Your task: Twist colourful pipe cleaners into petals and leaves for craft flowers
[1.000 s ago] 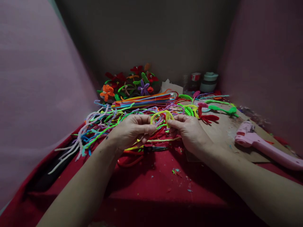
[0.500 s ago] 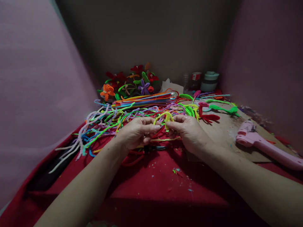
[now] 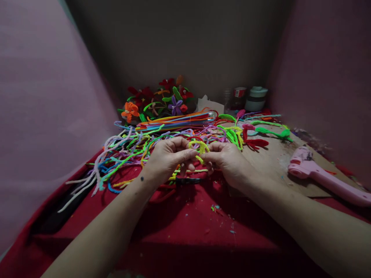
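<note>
Between my two hands is a yellow pipe cleaner (image 3: 199, 144) bent into loops. My left hand (image 3: 174, 156) pinches its left side between thumb and forefinger. The thumb and forefinger of my right hand (image 3: 224, 158) grip its right side, close to the left fingertips. Part of the yellow piece is hidden behind the fingers. Just below the hands, a dark-handled tool (image 3: 188, 180) lies on the red cloth (image 3: 174, 227). Loose pipe cleaners (image 3: 124, 164) of many colours are heaped behind and left of my left hand.
Pipe-cleaner flowers (image 3: 175, 105) stand at the back, behind a bundle of straight pipe cleaners (image 3: 176, 121). A pink glue gun (image 3: 315, 170) rests on a brown board (image 3: 272, 166) at right. Beyond are a lidded jar (image 3: 256, 99), red petals (image 3: 256, 143) and a green leaf piece (image 3: 275, 133).
The yellow loops have turned and tilted between my fingers, and lie flatter now. My left hand has risen slightly and its wrist has rotated; both hands are closer together.
</note>
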Demonstrator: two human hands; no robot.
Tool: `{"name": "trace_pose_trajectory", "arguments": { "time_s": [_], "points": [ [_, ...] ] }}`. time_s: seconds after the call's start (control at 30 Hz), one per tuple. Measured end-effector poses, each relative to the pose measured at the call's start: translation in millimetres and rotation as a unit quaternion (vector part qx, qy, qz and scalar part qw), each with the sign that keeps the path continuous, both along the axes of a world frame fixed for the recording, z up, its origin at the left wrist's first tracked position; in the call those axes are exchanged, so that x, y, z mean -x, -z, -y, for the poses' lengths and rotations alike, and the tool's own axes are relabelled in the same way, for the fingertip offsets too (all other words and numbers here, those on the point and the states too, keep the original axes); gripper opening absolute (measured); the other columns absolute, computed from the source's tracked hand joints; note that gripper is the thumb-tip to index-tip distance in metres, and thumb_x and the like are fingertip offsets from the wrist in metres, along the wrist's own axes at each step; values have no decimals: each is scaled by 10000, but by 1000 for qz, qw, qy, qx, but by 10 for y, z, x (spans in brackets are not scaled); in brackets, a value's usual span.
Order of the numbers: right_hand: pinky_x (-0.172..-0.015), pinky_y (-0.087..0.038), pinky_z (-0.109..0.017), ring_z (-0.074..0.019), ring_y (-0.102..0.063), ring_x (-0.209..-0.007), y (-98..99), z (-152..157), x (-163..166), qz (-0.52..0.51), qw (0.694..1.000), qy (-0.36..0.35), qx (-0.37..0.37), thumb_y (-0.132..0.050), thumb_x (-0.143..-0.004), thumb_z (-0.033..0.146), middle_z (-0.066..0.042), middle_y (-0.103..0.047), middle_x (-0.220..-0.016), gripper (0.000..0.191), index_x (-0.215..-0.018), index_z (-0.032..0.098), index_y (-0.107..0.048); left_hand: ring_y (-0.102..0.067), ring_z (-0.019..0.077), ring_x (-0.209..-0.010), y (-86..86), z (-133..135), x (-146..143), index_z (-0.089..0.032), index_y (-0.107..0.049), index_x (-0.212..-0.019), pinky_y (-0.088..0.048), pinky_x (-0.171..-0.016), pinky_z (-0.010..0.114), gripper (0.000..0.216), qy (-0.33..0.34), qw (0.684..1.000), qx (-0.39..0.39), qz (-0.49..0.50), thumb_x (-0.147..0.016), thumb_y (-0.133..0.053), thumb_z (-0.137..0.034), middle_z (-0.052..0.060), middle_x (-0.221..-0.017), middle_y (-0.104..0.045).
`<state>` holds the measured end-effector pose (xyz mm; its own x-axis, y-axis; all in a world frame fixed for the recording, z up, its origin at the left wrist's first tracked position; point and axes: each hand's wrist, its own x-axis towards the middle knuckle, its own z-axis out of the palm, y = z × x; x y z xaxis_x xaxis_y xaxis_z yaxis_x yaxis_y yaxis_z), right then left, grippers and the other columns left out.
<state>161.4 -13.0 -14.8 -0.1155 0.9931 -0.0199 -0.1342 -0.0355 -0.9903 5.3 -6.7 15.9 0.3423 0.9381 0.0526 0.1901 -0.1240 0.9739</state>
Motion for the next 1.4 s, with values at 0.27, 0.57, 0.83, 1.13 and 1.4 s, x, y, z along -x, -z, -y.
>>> {"name": "trace_pose_trajectory", "arguments": {
  "time_s": [0.27, 0.57, 0.83, 1.13, 1.4],
  "points": [
    [-300, -297, -199, -69, -384, -289, 4, 10, 0, 16, 999, -19, 44, -553, -570, 103, 40, -448, -350, 146, -469, 169, -472, -490, 57, -472, 114, 56, -27, -145, -548, -693, -383, -463, 154, 90, -33, 932, -308, -190, -768, -558, -193, -25, -549, -556],
    [-266, -303, -194, -74, -397, -265, -15, 0, 2, -7, 996, -27, 90, -566, -584, 117, 25, -483, -344, 102, -506, 166, -524, -466, 53, -505, 152, 86, -46, -144, -542, -665, -357, -498, 152, 109, 3, 874, -406, -268, -771, -522, -138, -25, -563, -551],
    [-332, -348, -196, -75, -454, -342, 36, -12, -8, -53, 995, -69, 50, -615, -593, 158, 25, -511, -430, 127, -528, 155, -505, -532, 91, -428, 7, 72, -70, -145, -534, -683, -412, -385, 173, 204, 70, 989, 1, -133, -800, -503, -310, -13, -526, -562],
    [-413, -429, -224, -85, -486, -437, 43, -6, 3, -124, 986, -96, 55, -659, -599, 188, 18, -525, -529, 117, -607, 143, -551, -476, 56, -375, 47, 6, -18, -148, -517, -708, -376, -349, 148, 213, 34, 998, 41, -23, -705, -654, -311, -49, -500, -522],
    [-377, -381, -181, -82, -512, -421, 5, 20, 10, -144, 979, -139, 46, -662, -667, 314, -10, -581, -523, 208, -639, 129, -571, -607, 125, -539, 67, 5, -2, -167, -495, -843, -418, -384, 167, 230, 86, 987, 118, 73, -701, -662, -237, 11, -674, -628]
  ]
}}
